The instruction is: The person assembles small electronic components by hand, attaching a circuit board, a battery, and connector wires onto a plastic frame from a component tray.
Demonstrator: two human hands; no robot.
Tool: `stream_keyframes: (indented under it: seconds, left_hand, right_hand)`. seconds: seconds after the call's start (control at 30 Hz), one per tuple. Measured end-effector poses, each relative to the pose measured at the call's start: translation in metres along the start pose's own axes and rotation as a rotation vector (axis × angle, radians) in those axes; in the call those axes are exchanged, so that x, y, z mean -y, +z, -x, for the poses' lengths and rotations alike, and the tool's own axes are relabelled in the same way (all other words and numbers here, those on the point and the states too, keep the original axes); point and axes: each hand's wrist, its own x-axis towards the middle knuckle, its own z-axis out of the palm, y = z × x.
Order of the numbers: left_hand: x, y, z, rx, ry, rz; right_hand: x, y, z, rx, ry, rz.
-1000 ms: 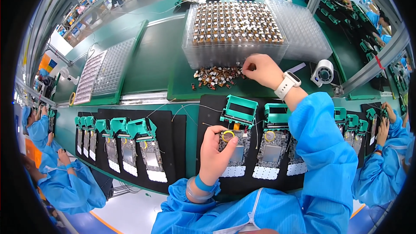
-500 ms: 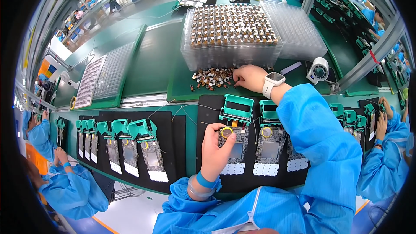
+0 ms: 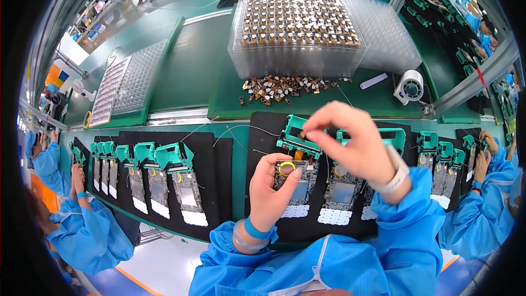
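Observation:
My left hand (image 3: 268, 189) grips the left edge of a grey circuit board (image 3: 310, 178), its thumb beside a yellow ring (image 3: 287, 168). A green plastic frame (image 3: 293, 126) is joined to the board's far end by a short orange flex strip. Above that frame my right hand (image 3: 350, 140) is closed in a pinch. A small dark brown part (image 3: 303, 134) shows at its fingertips, mostly hidden by them. To the right lies a similar board (image 3: 338, 192), its green frame partly behind my right hand.
A heap of small flex parts (image 3: 285, 89) lies beyond, before stacked clear trays (image 3: 296, 60) filled with parts. A small white fan (image 3: 410, 87) stands at right. More framed boards (image 3: 189, 194) rest on black mats at left. Co-workers sit on both sides.
My right hand has come back from the heap of parts to above the green frame, with a small part in its pinch. My left hand stays on the circuit board.

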Motion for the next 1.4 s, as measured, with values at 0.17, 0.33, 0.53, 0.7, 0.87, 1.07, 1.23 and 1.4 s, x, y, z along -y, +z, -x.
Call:
stream_keyframes:
  seconds: [0.17,0.33,0.53,0.7,0.87,1.07,1.23,1.4]
  left_hand:
    - [0.001,0.004,0.001,-0.01,0.01,0.006]
    - [0.002,0.004,0.003,-0.014,0.02,0.01]
    - [0.002,0.004,0.004,-0.003,0.008,0.0]
    - [0.002,0.004,0.004,-0.003,0.006,-0.006]
    - [0.003,0.003,0.004,0.012,0.018,-0.015]
    - [0.002,0.004,0.005,0.008,0.018,-0.015]
    - [0.002,0.004,0.005,0.016,0.025,-0.009]
    - [0.002,0.004,0.006,0.014,0.04,-0.012]
  right_hand:
    - [-0.004,0.009,0.021,0.051,-0.089,0.129]
    - [-0.005,0.011,0.025,0.067,-0.128,0.153]
    - [-0.006,0.014,0.027,0.05,-0.194,0.2]
    - [-0.006,0.014,0.026,0.047,-0.178,0.194]
    - [-0.004,0.012,0.026,0.076,-0.099,0.149]
    - [-0.006,0.013,0.028,0.057,-0.091,0.156]
    - [-0.003,0.011,0.028,0.08,-0.084,0.145]
    - [-0.001,0.009,0.029,0.061,-0.126,0.194]
